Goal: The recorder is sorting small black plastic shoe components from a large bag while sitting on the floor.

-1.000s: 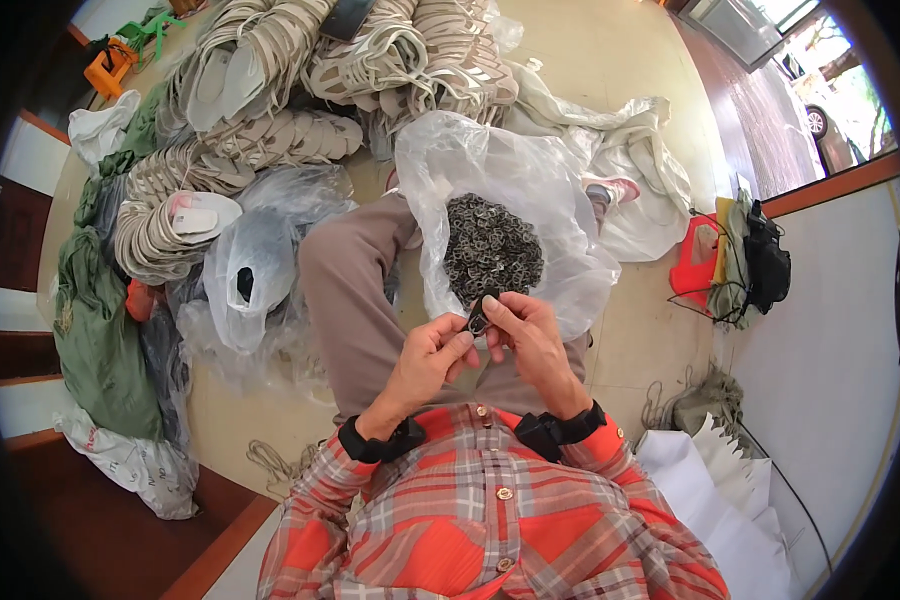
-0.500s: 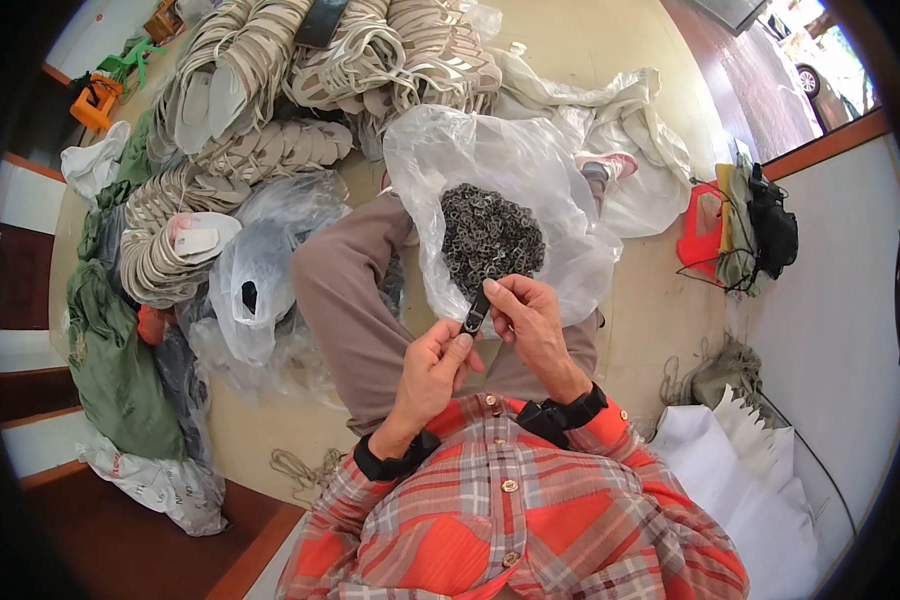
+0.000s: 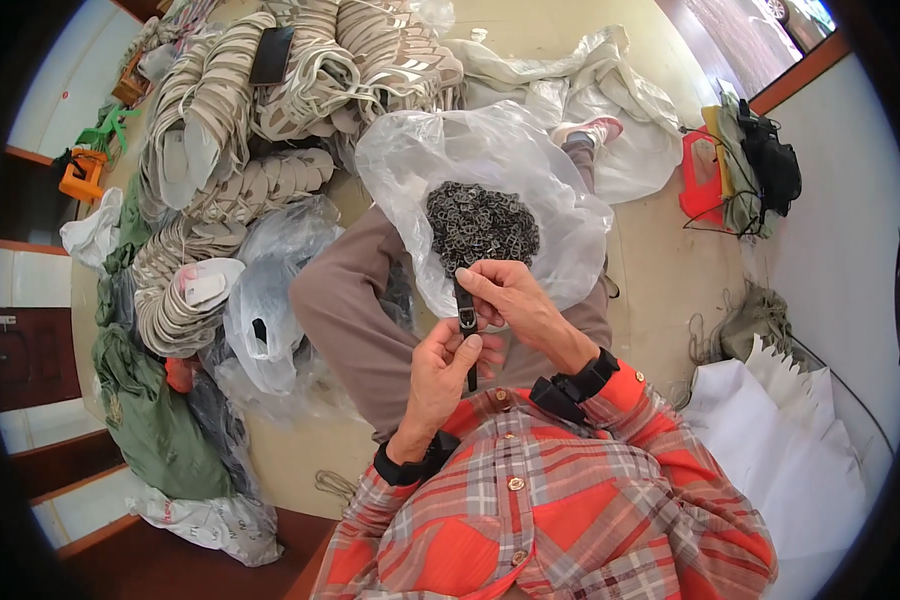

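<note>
Left hand (image 3: pixel 436 384) and right hand (image 3: pixel 518 304) pinch a slim black strap (image 3: pixel 462 297), shiny metallic buckle (image 3: pixel 467 320) between. Probably light, pliable; best gripped beside the buckle.

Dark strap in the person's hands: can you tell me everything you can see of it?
The dark strap is narrow, nearly black and fairly straight, with a small buckle that looks metallic. Whether the band is leather or plastic, I can't tell. It runs almost vertically in the picture, just below the pile of small dark pieces. The right hand pinches its upper end; the left hand grips it below the buckle, partly hiding it.
</note>
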The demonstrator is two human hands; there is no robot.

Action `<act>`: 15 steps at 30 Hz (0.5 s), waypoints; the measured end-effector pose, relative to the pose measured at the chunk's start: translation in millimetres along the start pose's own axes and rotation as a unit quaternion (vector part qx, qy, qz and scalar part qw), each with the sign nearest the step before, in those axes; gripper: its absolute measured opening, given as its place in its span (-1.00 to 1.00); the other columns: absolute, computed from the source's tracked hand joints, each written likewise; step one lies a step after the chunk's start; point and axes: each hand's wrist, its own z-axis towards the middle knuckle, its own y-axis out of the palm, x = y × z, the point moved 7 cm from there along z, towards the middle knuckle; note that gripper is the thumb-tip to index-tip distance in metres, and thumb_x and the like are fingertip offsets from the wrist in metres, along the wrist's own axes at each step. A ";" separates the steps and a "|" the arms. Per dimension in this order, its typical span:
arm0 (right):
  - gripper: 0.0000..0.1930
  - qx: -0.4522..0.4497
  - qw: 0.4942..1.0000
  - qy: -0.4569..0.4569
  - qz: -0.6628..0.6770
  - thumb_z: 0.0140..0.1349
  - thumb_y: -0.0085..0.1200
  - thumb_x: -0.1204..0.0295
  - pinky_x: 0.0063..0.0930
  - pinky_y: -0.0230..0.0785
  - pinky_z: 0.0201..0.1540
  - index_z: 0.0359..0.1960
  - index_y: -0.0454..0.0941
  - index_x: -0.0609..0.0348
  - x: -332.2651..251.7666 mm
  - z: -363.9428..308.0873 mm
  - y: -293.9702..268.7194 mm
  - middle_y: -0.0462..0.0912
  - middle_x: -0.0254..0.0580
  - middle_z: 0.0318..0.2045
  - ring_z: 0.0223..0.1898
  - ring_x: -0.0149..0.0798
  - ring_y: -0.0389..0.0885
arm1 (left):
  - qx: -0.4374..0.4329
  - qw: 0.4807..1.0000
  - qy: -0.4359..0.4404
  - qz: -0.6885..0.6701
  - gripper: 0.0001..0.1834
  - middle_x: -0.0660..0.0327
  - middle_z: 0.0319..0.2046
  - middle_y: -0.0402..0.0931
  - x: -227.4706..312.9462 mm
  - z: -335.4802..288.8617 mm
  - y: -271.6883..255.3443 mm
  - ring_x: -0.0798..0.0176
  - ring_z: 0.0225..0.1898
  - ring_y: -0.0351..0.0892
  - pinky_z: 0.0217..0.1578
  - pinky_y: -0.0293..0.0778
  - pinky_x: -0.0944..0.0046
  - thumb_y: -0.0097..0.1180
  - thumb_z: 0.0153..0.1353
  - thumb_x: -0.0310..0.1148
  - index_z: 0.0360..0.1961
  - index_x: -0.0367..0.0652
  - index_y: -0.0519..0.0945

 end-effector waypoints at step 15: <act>-0.68 -0.011 1.000 -0.012 -0.015 0.20 0.00 0.21 -0.74 0.05 -0.64 -0.57 0.44 0.20 -5.1 -4.0 0.0 0.33 -0.49 -0.71 -0.68 -0.64 0.20 | 0.025 0.999 -0.030 -0.019 -0.75 -0.02 -0.34 0.52 -4.7 0.8 -2.4 0.20 -0.38 0.58 -0.34 0.53 0.29 -0.19 0.29 -0.38 -0.12 -0.35 0.37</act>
